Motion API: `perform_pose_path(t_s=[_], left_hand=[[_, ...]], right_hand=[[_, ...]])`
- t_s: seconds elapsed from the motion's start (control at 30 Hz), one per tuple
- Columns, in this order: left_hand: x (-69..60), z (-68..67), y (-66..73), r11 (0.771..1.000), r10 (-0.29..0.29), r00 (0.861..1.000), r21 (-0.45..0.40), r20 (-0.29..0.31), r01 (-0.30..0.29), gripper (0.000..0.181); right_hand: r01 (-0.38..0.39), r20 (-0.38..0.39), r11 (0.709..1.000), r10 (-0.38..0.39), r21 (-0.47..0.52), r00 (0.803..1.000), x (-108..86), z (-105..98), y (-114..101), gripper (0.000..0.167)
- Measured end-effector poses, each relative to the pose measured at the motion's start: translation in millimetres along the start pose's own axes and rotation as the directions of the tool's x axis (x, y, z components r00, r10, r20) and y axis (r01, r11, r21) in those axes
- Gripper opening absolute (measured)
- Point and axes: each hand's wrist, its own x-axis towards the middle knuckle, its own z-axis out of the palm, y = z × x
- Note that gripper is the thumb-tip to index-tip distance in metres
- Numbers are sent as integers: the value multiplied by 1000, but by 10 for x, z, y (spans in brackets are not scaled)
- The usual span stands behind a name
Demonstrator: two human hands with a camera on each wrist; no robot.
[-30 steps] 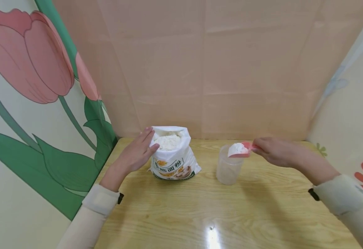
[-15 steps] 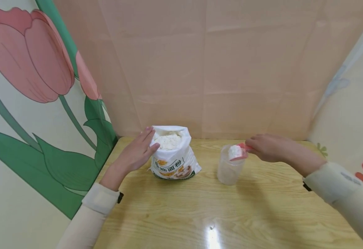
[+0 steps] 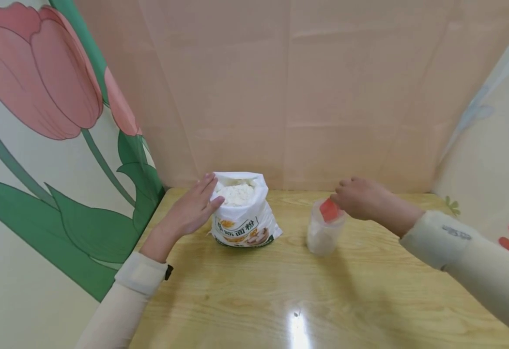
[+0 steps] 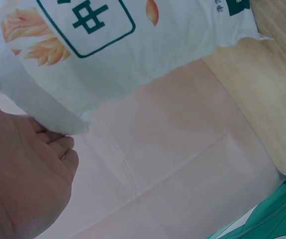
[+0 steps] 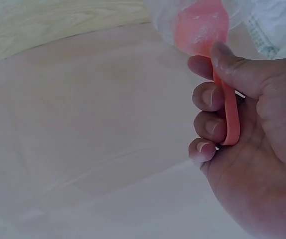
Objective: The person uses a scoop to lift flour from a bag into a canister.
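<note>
A white bag of flour (image 3: 243, 225), its top open on white powder, stands on the table. My left hand (image 3: 191, 208) rests against the left side of the bag's rim, fingers mostly straight; in the left wrist view my left palm (image 4: 23, 174) is beside the bag's edge. My right hand (image 3: 361, 198) grips the handle of a pink scoop (image 3: 330, 210), tipped over the mouth of a clear plastic cup (image 3: 322, 237). Pale flour shows through the cup's wall. In the right wrist view my fingers curl round the scoop handle (image 5: 231, 117), and the scoop's bowl has traces of powder.
The light wood table (image 3: 254, 291) carries the bag and cup, with a gap between them. A pinkish sheet (image 3: 289, 97) hangs behind. Flower-printed panels stand at the left (image 3: 62, 203) and right.
My right hand has moved left and turned the scoop over, from level and heaped with flour to tipped into the cup. Flour now shows in the cup. My left hand stays at the bag.
</note>
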Motion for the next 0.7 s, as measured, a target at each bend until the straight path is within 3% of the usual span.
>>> perform_pose_path(t_s=[0.3,0.5,0.7], left_hand=[[5,-4,-9,1000,1,1000,-12,2,-1,81],[5,-3,-9,1000,-3,1000,-16,2,3,80],[13,8,-14,1000,-7,1000,-14,3,7,80]], right_hand=[[-23,48,1000,23,-13,999,26,-58,7,16],[-18,30,1000,19,-5,999,-14,-66,27,17],[-28,27,997,26,66,999,-68,-105,70,19]])
